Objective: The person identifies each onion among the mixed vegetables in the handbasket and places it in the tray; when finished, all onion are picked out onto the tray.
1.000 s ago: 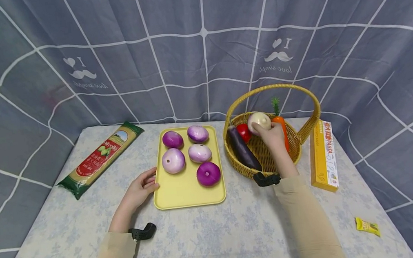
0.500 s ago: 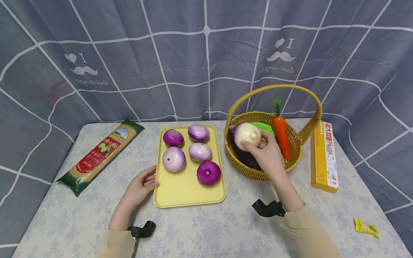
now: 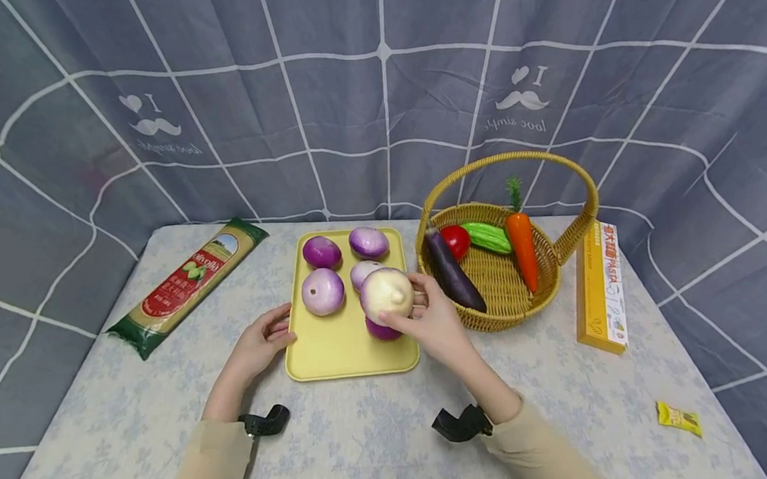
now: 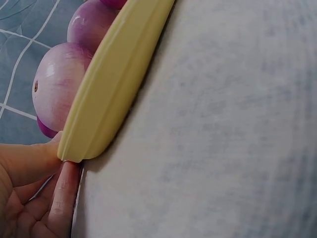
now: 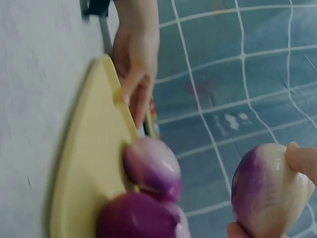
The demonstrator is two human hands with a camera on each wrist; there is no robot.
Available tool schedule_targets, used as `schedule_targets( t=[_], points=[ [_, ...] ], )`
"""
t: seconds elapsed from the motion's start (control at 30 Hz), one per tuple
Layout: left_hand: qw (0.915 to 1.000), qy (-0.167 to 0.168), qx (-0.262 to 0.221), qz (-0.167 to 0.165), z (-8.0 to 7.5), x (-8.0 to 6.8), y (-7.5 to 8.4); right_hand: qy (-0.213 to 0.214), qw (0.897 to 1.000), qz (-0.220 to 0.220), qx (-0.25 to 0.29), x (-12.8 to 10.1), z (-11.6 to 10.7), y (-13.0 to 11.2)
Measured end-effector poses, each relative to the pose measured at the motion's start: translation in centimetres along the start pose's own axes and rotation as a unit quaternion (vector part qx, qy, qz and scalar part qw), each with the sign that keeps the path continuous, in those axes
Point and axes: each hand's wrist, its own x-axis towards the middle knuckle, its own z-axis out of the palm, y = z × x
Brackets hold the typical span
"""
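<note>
My right hand [image 3: 437,324] grips a cream-and-purple onion [image 3: 386,297] above the right half of a yellow tray [image 3: 332,362]. In the right wrist view the thumb and fingers hold this onion [image 5: 267,191] from two sides, apart from the tray. My left hand [image 3: 259,345] pinches the tray's left edge, thumb at the rim and a finger under it in the left wrist view [image 4: 63,198]. Several purple onions lie on the tray, among them a pale one [image 3: 323,291] and a dark one [image 3: 321,252]. The held onion partly hides two others.
Right of the tray stands a wicker basket [image 3: 500,319] with a tall handle, holding an eggplant [image 3: 455,273], a red tomato [image 3: 455,242], a green vegetable [image 3: 487,237] and a carrot [image 3: 524,250]. A pasta packet [image 3: 189,287], a pasta box [image 3: 598,289] and a small yellow sachet [image 3: 678,418] lie around.
My right hand has lifted the cream-and-purple onion out of the basket and carried it left over the tray. My left hand has stayed at the tray's edge.
</note>
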Motion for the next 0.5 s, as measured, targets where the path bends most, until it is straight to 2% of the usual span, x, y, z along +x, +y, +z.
schedule_targets(
  t=[0.3,0.5],
  points=[
    [1.0,-0.002,0.005,-0.005,-0.1,0.1,0.2,-0.055,0.998,-0.027,-0.009,0.0,3.9,1.0],
    [0.9999,-0.002,0.006,-0.011,-0.2,0.1,0.4,-0.071,0.994,-0.046,-0.066,-0.1,6.0,1.7]
  ],
)
